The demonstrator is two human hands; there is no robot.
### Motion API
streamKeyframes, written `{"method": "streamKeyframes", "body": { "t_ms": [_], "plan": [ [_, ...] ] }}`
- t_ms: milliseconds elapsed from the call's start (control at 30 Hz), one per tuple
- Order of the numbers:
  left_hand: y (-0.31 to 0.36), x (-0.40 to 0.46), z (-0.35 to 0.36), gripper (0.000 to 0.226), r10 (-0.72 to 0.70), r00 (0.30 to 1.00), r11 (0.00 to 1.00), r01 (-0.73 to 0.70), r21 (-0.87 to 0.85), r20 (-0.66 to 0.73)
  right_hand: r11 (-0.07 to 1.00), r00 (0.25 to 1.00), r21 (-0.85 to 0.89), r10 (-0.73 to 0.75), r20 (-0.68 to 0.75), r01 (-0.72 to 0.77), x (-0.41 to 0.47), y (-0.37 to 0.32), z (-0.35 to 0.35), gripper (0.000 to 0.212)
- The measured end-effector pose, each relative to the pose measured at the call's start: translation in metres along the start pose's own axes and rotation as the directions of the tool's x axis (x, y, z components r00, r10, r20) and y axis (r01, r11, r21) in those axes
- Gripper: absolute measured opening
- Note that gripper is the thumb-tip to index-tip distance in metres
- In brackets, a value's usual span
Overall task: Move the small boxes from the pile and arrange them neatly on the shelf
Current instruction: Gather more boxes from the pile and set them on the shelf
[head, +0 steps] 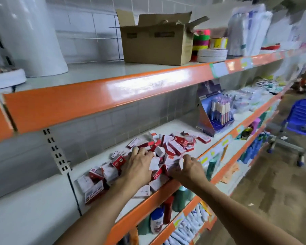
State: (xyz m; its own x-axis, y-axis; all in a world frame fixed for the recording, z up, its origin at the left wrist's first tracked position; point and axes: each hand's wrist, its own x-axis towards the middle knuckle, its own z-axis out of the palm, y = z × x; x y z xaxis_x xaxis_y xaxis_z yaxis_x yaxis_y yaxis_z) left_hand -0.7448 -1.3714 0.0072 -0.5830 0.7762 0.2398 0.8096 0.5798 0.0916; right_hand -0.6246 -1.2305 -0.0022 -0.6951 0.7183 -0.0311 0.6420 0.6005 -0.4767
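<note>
Head view shows a loose pile of small red-and-white cardboard boxes [159, 156] strewn across the middle white shelf with its orange front lip [145, 197], tipped every which way, none yet lined up that I can see. Both hands are in the heap. The left hand [138, 167] lies spread over boxes, fingers [141, 152] fairly straight, pressing rather than gripping. The right hand [189, 167] sits at the shelf's front edge, fingers [185, 157] curled at a white box; whether it truly has hold I cannot tell. Beyond the fingers stands a blue pen display [214, 114]; above, a brown cardboard carton [155, 45]. By my reckoning, nearly all the arranging remains.
</note>
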Motion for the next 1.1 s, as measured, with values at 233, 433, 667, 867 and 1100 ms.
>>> {"method": "streamKeyframes", "body": {
  "t_ms": [233,433,667,867,1100],
  "plan": [
    [0.014,0.001,0.006,0.056,-0.112,0.994,0.979,0.108,0.173,0.011,0.985,0.976,0.075,-0.165,0.144,0.155,0.032,0.010,0.000,0.060],
    [0.026,0.001,0.006,0.051,-0.179,0.984,0.963,0.178,0.201,-0.014,0.976,0.959,0.063,-0.215,0.185,0.207,0.034,0.015,0.001,0.077],
    [0.031,-0.001,0.000,0.054,-0.202,0.979,0.968,0.201,0.151,-0.008,0.960,0.958,0.179,-0.244,0.148,0.216,0.035,0.022,0.003,0.073],
    [0.032,-0.009,-0.007,0.053,-0.239,0.971,0.970,0.239,0.034,0.009,0.950,0.958,0.215,-0.257,0.129,0.226,0.033,0.023,0.003,0.072],
    [0.024,-0.018,-0.017,0.055,-0.322,0.945,0.943,0.326,-0.072,0.060,0.940,0.956,0.224,-0.281,0.080,0.258,0.035,0.023,0.000,0.074]
  ]
}}
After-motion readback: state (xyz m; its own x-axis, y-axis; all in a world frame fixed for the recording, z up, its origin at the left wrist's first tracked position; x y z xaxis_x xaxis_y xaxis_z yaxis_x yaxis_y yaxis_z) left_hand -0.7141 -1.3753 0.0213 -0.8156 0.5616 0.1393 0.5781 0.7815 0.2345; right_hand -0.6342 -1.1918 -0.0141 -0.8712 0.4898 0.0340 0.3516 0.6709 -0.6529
